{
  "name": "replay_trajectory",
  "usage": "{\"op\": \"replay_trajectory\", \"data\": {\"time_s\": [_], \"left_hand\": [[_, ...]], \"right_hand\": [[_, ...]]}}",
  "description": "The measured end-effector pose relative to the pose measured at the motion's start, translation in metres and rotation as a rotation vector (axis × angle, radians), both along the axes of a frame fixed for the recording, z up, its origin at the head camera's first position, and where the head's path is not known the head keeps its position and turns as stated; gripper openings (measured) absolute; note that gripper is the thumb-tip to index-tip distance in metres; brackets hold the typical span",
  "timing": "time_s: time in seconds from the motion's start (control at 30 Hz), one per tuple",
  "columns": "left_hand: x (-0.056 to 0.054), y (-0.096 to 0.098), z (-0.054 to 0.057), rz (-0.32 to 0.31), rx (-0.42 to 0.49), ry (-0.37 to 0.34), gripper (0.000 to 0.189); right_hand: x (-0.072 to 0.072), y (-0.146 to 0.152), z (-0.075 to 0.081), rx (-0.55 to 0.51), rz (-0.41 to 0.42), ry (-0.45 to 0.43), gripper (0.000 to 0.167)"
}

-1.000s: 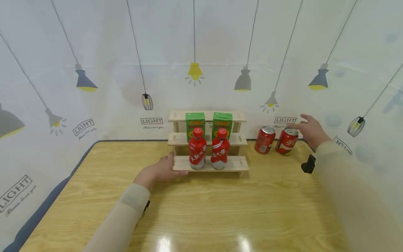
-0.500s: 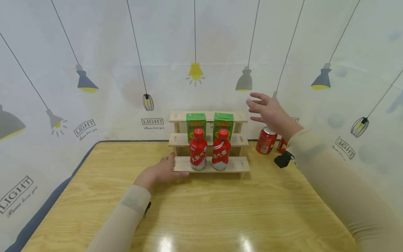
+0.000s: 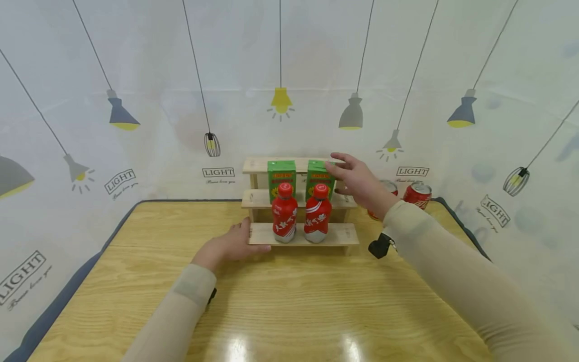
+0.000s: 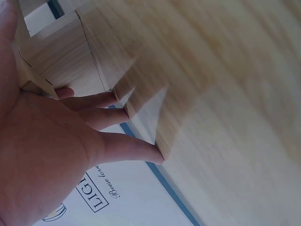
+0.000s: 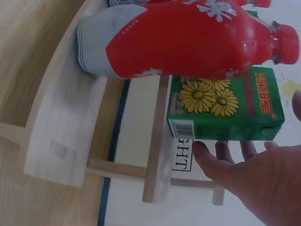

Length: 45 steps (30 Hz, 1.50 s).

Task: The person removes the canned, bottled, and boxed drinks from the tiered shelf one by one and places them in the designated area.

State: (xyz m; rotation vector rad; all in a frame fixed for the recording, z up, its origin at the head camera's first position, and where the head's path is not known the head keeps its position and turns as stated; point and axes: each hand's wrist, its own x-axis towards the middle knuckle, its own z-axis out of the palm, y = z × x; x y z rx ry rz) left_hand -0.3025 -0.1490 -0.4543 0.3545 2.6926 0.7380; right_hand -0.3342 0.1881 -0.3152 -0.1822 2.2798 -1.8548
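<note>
Right carton [image 3: 315, 173], green, is stood upright on the middle step of a wooden rack [image 3: 341, 234], just beside the right hand [image 3: 362, 183]. From the left, the table [image 3: 135, 261] is backed by a white cloth [image 3: 158, 60] printed with hanging lamps. At the left end of the rack's bottom step, the left hand [image 3: 232, 245] is laid, fingers spread and thumb stretched along the front; the table is touched by its fingertips [image 4: 161, 159], as shown at the left wrist. The left carton [image 3: 281, 176], also green, is set on the middle step, its lower part hidden by the left bottle [image 3: 284, 216], which is stood on the bottom step. Alongside, the right bottle [image 3: 317, 216] is placed in front of the right carton. At that carton's right side the right hand is held with fingers spread and extended; whether contact is made cannot be told. Farther right, the left can [image 3: 390, 187] is mostly covered by that hand, and the right can [image 3: 418, 193] is partly covered by the sleeve [image 3: 434, 246].
</note>
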Motion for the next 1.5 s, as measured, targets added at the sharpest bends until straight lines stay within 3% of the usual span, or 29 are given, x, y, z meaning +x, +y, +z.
{"op": "replay_trajectory", "data": {"time_s": [0.23, 0.4, 0.67, 1.13, 1.5], "left_hand": [[0.001, 0.000, -0.002, -0.008, 0.006, 0.005, 0.118], [0.003, 0.000, 0.002, 0.003, 0.018, 0.006, 0.119], [0.003, -0.001, 0.003, 0.003, 0.037, 0.000, 0.119], [0.002, -0.001, 0.004, 0.002, 0.027, 0.015, 0.119], [0.002, 0.000, 0.002, -0.003, 0.021, 0.012, 0.123]], "right_hand": [[-0.001, -0.010, -0.011, -0.024, -0.038, -0.026, 0.066], [-0.002, -0.013, -0.008, -0.030, -0.067, -0.068, 0.063], [-0.002, -0.011, 0.000, -0.075, -0.040, -0.151, 0.059], [-0.004, -0.012, -0.001, -0.065, -0.056, -0.130, 0.046], [0.000, -0.010, -0.003, -0.057, -0.044, -0.119, 0.048]]}}
